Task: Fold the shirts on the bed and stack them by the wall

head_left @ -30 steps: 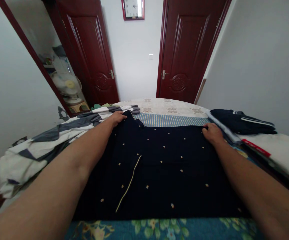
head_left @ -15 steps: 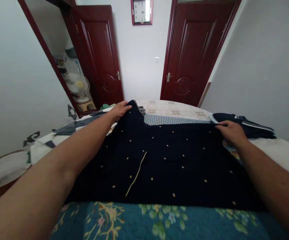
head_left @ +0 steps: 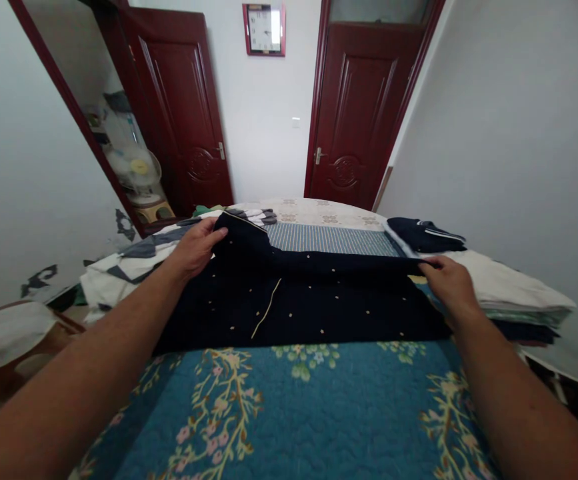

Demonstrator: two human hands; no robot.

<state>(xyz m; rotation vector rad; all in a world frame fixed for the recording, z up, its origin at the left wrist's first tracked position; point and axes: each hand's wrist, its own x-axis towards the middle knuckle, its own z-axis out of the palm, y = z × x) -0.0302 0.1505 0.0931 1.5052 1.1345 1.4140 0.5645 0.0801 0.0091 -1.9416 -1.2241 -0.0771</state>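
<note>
A dark navy garment (head_left: 293, 310) with small pale motifs and a thin yellowish line of trim stretches between my two hands. My left hand (head_left: 199, 245) is closed on its far left corner, next to a pale-edged part that stands up. The far right corner is pinched between the thumb and fingers of my right hand (head_left: 449, 283). Between the hands the far edge is raised and pulled fairly straight. The garment's near edge rests on the teal floral quilt (head_left: 309, 413).
Beyond the garment lie a blue striped cloth (head_left: 333, 239) and a patterned pale cover (head_left: 313, 208). On the right stands a stack of folded cloth (head_left: 513, 283) beside a folded navy garment (head_left: 423, 235). Grey-and-white fabric (head_left: 123, 270) is bunched at left, near a stool (head_left: 13, 333).
The garment's near edge has shifted away from me, baring more of the floral quilt. Its middle now folds and sags below the held edge. Both hands keep their grip.
</note>
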